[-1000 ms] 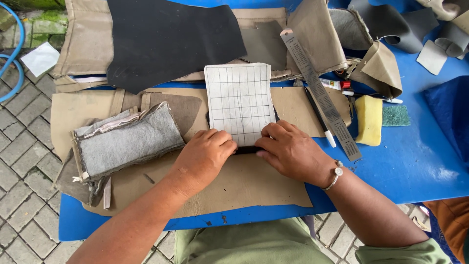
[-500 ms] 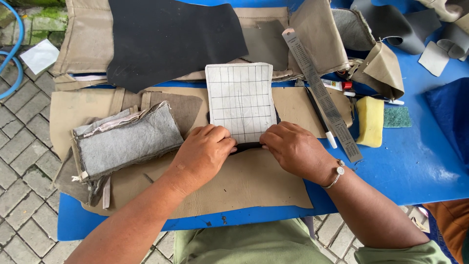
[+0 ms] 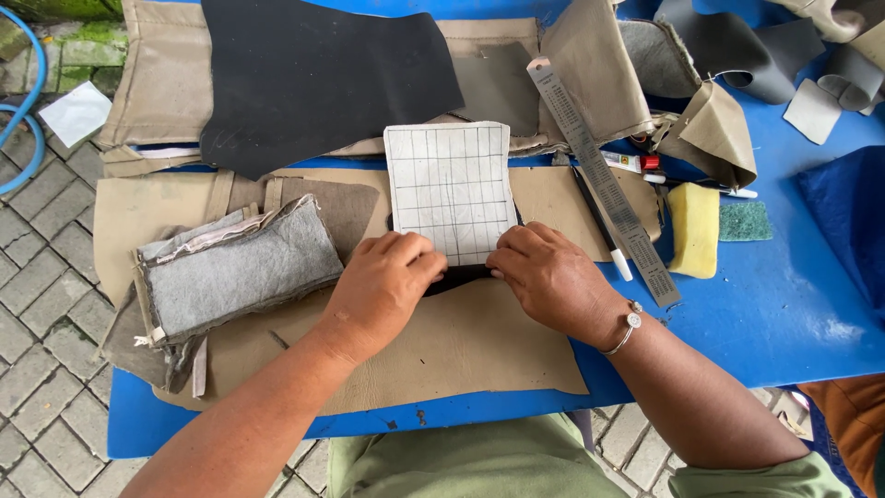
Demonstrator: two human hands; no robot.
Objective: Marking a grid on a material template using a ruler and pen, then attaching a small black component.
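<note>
Pressing down on the near edge of a white gridded template (image 3: 450, 189), the left hand (image 3: 383, 281) and right hand (image 3: 548, 277) lie flat with fingers spread, clutching nothing. This template sits on tan leather (image 3: 433, 341) spread over the blue counter (image 3: 784, 304), a dark piece showing just under its near edge. Judging by this, placement is under way; no marking or cutting shows. A steel ruler (image 3: 604, 180) and white pen (image 3: 604, 231) lie unused right of the template.

Left hand (image 3: 383, 281) and right hand (image 3: 548, 277) seemingly pressing down, fingers bent.
</note>
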